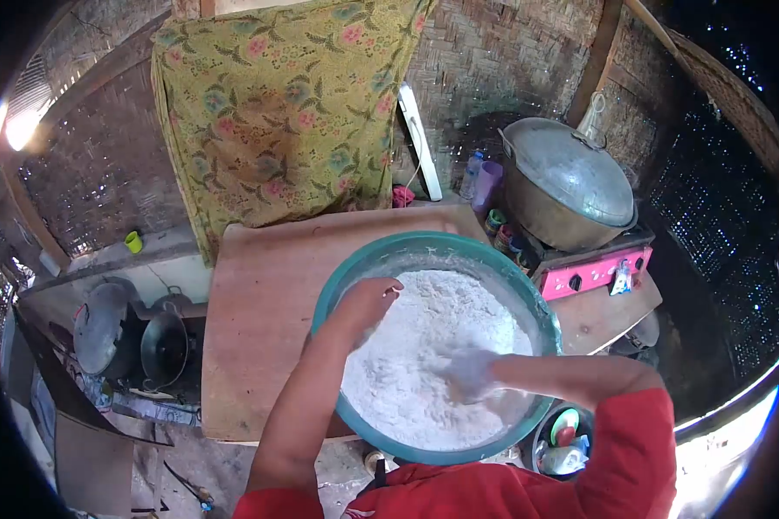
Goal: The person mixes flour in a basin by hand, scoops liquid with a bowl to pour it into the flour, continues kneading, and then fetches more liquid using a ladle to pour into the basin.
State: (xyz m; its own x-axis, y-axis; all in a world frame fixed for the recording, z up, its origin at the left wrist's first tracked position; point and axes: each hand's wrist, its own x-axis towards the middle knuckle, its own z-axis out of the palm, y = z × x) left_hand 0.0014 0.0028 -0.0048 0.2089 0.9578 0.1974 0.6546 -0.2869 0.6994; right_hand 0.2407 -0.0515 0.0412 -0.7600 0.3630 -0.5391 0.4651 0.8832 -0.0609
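Powder (398,389), white and loose, is lying in a wide green basin (437,242), which is sitting on a wooden table (255,329) and overhanging its near edge. The right hand (473,374) is blurring in the powder, its fingers too coated to tell whether they are spreading or closing. The left hand (368,304) is hovering or resting inside the left rim, fingers curling, its grip unclear; both forearms are blocking parts of the basin. Beyond, a pink stove (571,278) is supporting a big lidded pot (563,216), a purple cup (487,183) is standing near a bottle (471,176), and flowered cloth (277,112) is hanging behind.
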